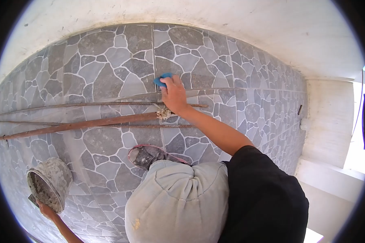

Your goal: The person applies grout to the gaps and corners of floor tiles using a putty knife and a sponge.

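Observation:
My right hand [174, 94] grips a blue sponge [163, 79] against the grey stone-pattern tiles [117, 56], right at a straight joint between two of them. Just below its wrist lies a knotted, light-coloured tie [163, 113] around the end of a rusty brown pole [89, 123]. At the lower left my left hand [47, 210] is closed at the rim of a mortar-smeared bucket [61, 173]. Grey, paste-like mix [44, 190] coats the bucket's inside. By those fingers a small dark flat piece [33, 200] sticks out past the rim.
Thin rusty rebar rods [109, 104] run alongside the pole across the tiles. One shoe [144, 156] shows beside my pale trouser knee [178, 198]. A whitish wall [231, 18] bounds the tiles on the far side, and a ledge [328, 121] stands at right.

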### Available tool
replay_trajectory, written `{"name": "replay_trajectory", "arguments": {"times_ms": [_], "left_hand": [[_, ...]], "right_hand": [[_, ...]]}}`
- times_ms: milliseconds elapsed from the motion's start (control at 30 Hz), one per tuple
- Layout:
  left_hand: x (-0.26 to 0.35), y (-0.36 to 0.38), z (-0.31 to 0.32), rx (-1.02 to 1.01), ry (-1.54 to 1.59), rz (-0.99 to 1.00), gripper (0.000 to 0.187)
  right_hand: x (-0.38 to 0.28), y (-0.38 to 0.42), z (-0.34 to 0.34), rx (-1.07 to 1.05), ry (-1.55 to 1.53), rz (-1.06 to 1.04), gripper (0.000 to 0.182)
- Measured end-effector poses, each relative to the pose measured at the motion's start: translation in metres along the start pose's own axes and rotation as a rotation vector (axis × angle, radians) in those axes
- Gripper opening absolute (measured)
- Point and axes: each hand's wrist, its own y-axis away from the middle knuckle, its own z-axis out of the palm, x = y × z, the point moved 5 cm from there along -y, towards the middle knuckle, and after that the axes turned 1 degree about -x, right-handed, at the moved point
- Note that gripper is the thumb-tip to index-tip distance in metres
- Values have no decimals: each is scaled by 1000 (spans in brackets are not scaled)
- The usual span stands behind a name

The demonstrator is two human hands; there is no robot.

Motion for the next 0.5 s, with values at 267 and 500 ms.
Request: {"name": "replay_trajectory", "arguments": {"times_ms": [267,500], "left_hand": [[-10,1,-1,27,-39,181,71],[-9,2,4,38,80,86,69]], "right_hand": [[115,26,-95,-57,286,-31,26],[220,56,-171,67,490,287,25]]}}
